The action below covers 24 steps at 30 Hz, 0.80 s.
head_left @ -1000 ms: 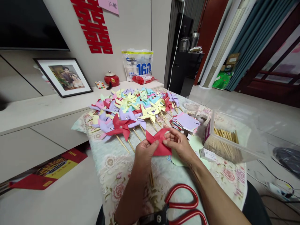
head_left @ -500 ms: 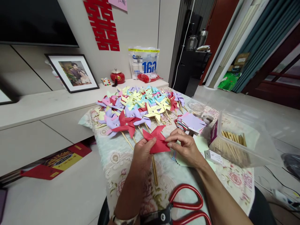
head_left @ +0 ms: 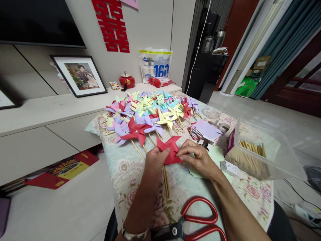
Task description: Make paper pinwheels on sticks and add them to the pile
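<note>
While a floral-clothed table [head_left: 125, 174] carries the work, a heap of finished paper pinwheels [head_left: 147, 112] in yellow, purple, blue, pink and red spreads across its far half. At right a clear plastic box [head_left: 260, 154] holds wooden sticks, beside a stack of coloured paper squares [head_left: 207, 130]. Red-handled scissors [head_left: 198, 222] lie at the near edge. At centre, the left hand [head_left: 155, 162] and the right hand [head_left: 198, 159] pinch a red pinwheel [head_left: 169, 150] from either side, fingers closed on its folded points, its wooden stick [head_left: 165, 182] hanging below, just above the cloth.
</note>
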{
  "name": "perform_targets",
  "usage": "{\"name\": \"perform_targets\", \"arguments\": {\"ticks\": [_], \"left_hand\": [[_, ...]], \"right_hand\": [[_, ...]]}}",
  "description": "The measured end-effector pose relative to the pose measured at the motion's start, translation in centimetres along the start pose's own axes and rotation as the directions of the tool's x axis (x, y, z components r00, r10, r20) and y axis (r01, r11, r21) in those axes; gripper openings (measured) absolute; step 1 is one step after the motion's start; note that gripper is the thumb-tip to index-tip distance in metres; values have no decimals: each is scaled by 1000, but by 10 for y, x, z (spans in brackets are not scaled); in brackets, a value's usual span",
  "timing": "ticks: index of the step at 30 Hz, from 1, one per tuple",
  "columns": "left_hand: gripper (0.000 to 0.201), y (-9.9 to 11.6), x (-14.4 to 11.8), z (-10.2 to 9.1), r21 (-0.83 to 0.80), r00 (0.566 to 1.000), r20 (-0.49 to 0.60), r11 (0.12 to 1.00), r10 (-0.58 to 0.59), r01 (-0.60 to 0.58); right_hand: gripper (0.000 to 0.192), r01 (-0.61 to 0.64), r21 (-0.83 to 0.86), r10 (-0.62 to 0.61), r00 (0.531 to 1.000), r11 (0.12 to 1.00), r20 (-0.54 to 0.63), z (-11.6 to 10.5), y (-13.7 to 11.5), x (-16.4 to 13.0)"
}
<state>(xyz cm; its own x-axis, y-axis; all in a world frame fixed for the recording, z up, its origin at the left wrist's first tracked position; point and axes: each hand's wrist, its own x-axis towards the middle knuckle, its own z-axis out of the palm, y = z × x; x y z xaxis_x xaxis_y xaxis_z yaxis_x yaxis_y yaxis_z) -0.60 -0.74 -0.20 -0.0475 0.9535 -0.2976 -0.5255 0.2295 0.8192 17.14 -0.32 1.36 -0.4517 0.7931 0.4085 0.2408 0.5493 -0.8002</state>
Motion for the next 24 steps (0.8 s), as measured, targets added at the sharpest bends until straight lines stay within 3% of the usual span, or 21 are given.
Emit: {"name": "perform_targets", "arguments": {"ticks": [7,13,24], "left_hand": [[32,-4,1,-1,46,1000,7,999,8,-9],[24,-3,-3,3,86,999,34,996,18,-21],[30,-13,4,3,164,1000,22,986,20,-23]], "right_hand": [[11,5,-8,-5,1000,1000,21,0,-1,1],[10,-94,-29,95,995,995,24,2,-4,2],[13,-274,-28,274,962,961,-12,8,-3,3]]}}
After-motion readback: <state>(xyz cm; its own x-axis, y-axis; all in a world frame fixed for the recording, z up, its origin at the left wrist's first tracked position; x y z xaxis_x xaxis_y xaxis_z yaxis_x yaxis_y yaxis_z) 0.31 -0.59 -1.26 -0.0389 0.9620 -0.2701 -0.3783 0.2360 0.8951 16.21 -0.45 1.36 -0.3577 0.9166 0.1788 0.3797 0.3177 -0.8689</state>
